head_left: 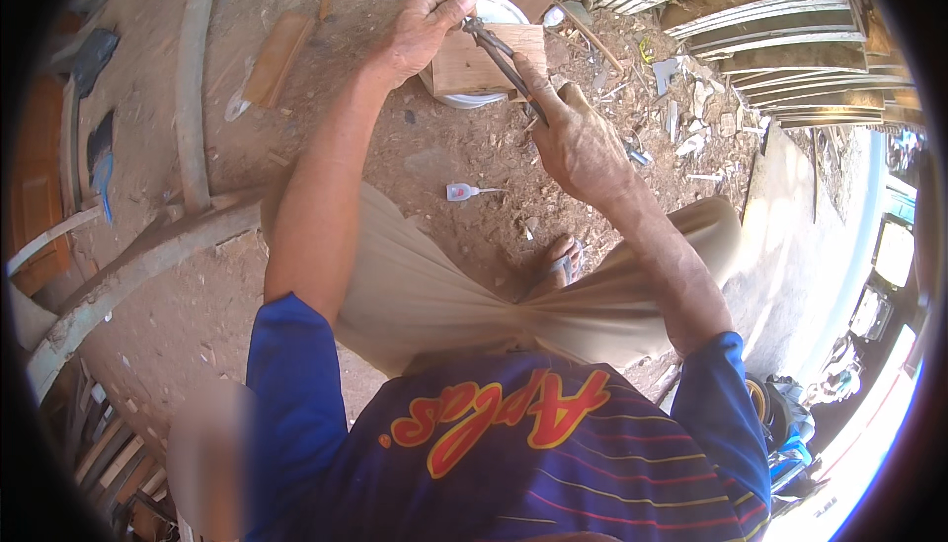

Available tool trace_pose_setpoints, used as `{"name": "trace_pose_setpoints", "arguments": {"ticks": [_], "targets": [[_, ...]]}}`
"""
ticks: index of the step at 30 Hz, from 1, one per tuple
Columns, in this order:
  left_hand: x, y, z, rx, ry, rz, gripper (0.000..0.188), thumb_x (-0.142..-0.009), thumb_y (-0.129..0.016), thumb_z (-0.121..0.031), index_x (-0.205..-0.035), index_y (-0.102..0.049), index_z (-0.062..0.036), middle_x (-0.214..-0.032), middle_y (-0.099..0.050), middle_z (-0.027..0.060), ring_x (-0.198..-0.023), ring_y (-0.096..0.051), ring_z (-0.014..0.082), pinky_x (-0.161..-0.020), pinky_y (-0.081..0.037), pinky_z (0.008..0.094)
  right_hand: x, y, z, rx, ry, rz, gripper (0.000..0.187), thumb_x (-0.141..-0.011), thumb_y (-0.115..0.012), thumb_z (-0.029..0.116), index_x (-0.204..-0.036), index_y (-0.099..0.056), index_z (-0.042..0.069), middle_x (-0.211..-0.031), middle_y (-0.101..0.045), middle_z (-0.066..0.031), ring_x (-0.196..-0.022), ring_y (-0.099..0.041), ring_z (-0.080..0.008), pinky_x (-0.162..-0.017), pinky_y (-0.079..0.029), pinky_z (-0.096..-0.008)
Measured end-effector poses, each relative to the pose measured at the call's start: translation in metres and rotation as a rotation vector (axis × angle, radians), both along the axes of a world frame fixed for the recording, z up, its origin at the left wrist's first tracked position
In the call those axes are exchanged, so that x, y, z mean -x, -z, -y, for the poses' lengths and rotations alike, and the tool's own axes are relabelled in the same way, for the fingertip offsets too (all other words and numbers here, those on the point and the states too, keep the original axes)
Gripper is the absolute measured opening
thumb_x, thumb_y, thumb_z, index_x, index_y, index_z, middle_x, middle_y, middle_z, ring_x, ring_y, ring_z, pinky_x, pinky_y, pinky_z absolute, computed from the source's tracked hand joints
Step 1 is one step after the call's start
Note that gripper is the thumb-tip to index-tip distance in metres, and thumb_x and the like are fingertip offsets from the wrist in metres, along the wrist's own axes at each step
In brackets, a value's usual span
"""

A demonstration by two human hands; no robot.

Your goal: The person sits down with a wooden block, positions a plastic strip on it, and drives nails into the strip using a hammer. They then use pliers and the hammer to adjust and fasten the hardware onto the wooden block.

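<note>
My right hand (583, 142) is wrapped round the handles of a pair of dark pliers (506, 61), its index finger stretched along them. The jaws point away to the upper left and meet the fingertips of my left hand (425, 31). Those fingers are pinched together; whatever small thing they hold at the jaws is too small to make out. Just beneath lies a light wooden board (464, 68), resting across a white round bucket (481, 101). A small clear bottle (461, 192) with a pinkish label and thin nozzle lies on the ground nearer to me.
Bare earth is strewn with wood chips and scraps (696, 113). Stacked curved wooden pieces (770, 24) stand at the upper right. A plank (277, 58) lies to the left, beside a long curved timber (196, 78). A blue-handled brush (103, 172) is at far left.
</note>
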State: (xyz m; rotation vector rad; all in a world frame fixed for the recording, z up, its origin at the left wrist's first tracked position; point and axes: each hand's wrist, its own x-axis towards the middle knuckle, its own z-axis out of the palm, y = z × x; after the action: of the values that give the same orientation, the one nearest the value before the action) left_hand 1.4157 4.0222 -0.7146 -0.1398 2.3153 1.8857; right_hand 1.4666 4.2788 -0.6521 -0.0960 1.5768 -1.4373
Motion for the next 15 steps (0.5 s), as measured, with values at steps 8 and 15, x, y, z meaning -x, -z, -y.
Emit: {"name": "trace_pose_setpoints", "arguments": {"ticks": [8,15], "targets": [[0.009,0.006,0.0,-0.025,-0.01,0.006,0.039,-0.104,-0.061,-0.044,-0.108,-0.07,-0.0057,-0.104,-0.069,0.0027,-0.1,-0.06,0.0133,-0.095,-0.047,0.0315,-0.015,0.002,0.012,0.087,0.058,0.036,0.052,-0.104,-0.047,0.015,-0.152,-0.033,0.002,-0.093,-0.057,-0.0114,-0.071,-0.061,-0.0247,-0.062,-0.056,-0.0396],[0.008,-0.008,0.045,-0.085,-0.533,-0.051,0.042,-0.106,-0.058,-0.044,-0.109,-0.07,-0.0037,-0.095,-0.064,0.0018,-0.105,-0.058,0.0164,-0.098,-0.044,0.0346,-0.047,-0.005,0.02,-0.529,-0.307,-0.846,0.062,-0.096,-0.05,0.004,-0.154,-0.031,-0.006,-0.105,-0.065,-0.0279,-0.083,-0.071,-0.0391,-0.072,-0.059,-0.0487]]}}
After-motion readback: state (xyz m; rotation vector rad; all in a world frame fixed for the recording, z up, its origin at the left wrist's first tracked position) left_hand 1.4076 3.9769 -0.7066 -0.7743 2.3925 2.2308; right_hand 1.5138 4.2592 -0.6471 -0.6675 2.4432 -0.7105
